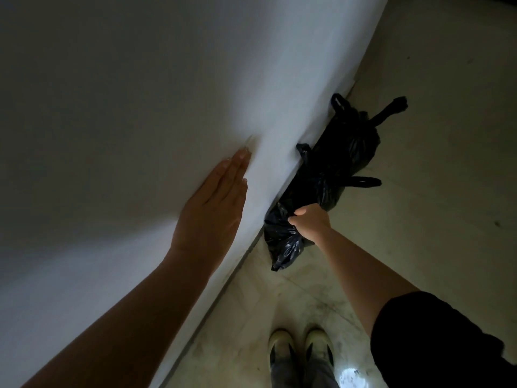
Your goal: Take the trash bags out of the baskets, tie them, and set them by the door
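Pale floor (433,191) runs along the foot of a white wall (140,93), the two meeting in a slanted line from upper right to lower centre; the light is dim. Three black bags lie in a row on the floor, pressed against the base of the wall. The far bag (354,141) has its tied handles sticking up and out. The middle bag (319,186) touches it, with one loop against the wall and another pointing out over the floor. The near bag (282,242) is gripped at its top by the right hand (309,222), fist clenched around the gathered plastic, the bag's lower end resting on the floor. The right arm reaches down from a black sleeve (436,340). The left hand (215,203) is flat and released, fingers together, palm laid on the wall, holding nothing. At the bottom edge, two light shoes (300,348) stand side by side on the floor, toes pointing toward the bags.
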Tool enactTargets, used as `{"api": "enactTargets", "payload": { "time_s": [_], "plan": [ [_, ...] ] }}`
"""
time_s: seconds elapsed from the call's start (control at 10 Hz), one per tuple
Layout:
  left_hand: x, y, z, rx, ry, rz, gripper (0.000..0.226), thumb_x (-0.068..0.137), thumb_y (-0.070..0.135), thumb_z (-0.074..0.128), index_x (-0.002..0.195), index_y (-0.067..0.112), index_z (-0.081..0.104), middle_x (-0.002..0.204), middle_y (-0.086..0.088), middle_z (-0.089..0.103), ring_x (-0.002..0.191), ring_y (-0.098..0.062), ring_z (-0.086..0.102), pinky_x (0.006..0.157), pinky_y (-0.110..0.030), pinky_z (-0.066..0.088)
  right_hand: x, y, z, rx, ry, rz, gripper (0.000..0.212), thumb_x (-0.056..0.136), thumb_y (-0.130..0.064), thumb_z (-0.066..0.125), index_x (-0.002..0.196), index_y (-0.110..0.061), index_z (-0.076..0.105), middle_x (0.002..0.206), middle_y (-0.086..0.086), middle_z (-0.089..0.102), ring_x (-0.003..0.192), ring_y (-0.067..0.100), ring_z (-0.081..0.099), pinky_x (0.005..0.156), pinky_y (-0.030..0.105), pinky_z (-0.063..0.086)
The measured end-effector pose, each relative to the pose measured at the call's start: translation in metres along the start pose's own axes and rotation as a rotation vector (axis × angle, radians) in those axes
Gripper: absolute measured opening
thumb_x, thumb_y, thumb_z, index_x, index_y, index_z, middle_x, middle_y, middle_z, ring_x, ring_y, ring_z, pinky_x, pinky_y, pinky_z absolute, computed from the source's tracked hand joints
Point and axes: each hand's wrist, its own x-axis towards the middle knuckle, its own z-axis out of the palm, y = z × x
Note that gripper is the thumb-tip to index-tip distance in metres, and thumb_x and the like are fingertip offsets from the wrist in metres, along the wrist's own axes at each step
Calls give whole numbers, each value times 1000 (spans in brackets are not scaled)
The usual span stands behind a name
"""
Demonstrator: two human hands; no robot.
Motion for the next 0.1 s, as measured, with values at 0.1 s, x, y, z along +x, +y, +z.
{"api": "enactTargets", "payload": {
  "time_s": [0.1],
  "plan": [
    [2,-5,-12,-26,-54,-35,58,93,10,9,149,7,26,157,-23,4,147,-32,3,117,-43,-7,-20,-10,-9,-2,-17,-35,41,92,-14,59,127,7,55,127,22,61,116,34,59,96,36,49]
  ]
}}
